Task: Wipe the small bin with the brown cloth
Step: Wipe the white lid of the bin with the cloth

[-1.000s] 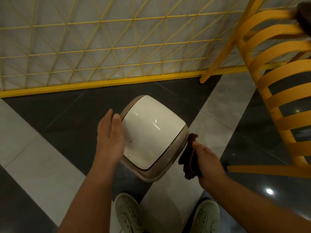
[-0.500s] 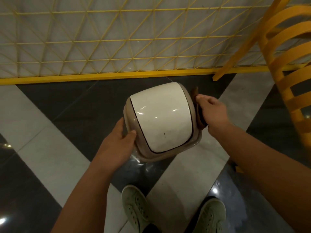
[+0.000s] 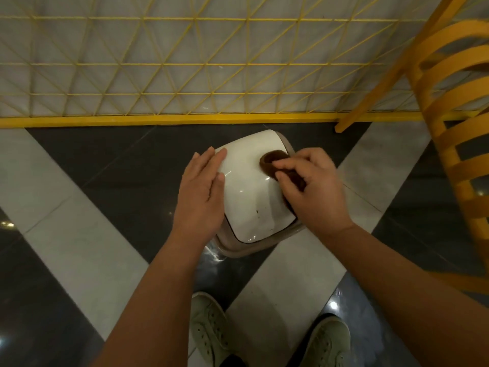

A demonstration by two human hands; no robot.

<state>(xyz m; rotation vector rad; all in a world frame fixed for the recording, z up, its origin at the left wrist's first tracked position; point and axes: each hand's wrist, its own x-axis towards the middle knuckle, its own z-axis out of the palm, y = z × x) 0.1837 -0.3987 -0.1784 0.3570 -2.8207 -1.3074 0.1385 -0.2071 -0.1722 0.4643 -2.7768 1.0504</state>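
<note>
The small bin (image 3: 251,197) stands on the tiled floor, with a glossy white lid in a beige rim. A few dark specks mark the lid near its lower right. My left hand (image 3: 202,192) lies flat with straight fingers against the lid's left side. My right hand (image 3: 315,186) grips the brown cloth (image 3: 272,161) and presses it onto the upper right of the lid. Most of the cloth is bunched under my fingers.
A yellow wire-grid panel (image 3: 185,75) on a yellow base rail runs along the wall behind the bin. A yellow slatted chair (image 3: 455,144) stands close on the right. My two pale sneakers (image 3: 209,329) are on the black and white floor tiles below the bin.
My right hand moved the cloth from the bin's right side up onto the lid's top. My left hand shifted from gripping the lower left rim to lying flat on the left side.
</note>
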